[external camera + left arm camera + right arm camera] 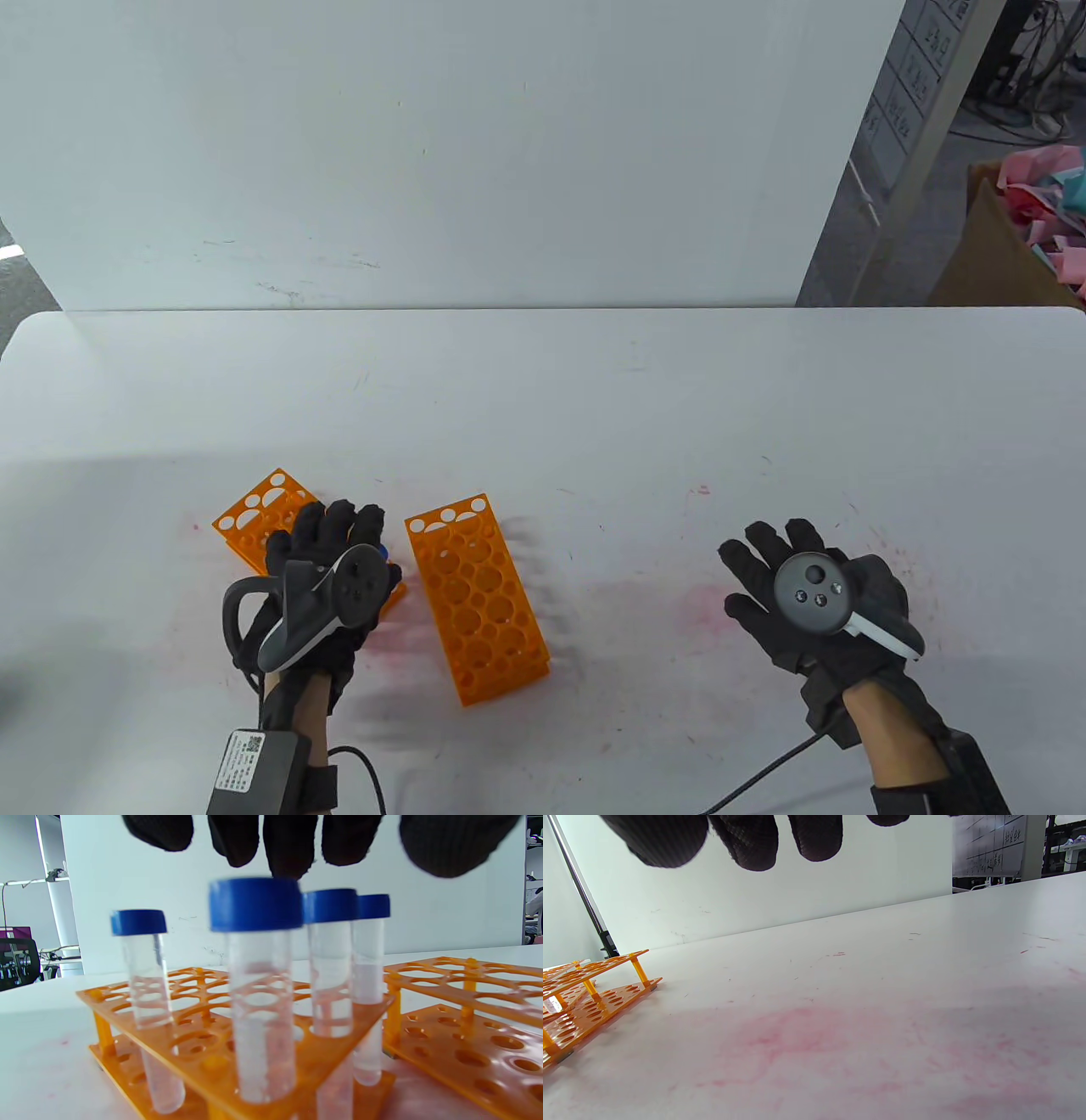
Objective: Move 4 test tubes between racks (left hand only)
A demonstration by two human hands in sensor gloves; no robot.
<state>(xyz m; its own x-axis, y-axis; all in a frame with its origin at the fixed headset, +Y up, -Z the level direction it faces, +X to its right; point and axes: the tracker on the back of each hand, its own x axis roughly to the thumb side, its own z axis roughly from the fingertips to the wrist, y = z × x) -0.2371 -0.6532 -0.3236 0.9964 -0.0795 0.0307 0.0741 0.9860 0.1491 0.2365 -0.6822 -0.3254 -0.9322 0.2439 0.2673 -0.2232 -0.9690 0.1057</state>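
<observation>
Table view: left hand (327,564) over the left rack (259,514), hiding its tubes; second rack (475,598) just beside; right hand (814,594) spread flat, well apart.

Left wrist view: four capped test tubes (258,984) stand in that rack, fingertips (288,853) spread above, gripping nothing. Risk: neighbours crowd; a wide grab could knock one.

Right wrist view: only bare table (882,1005), fingers holding nothing.
</observation>
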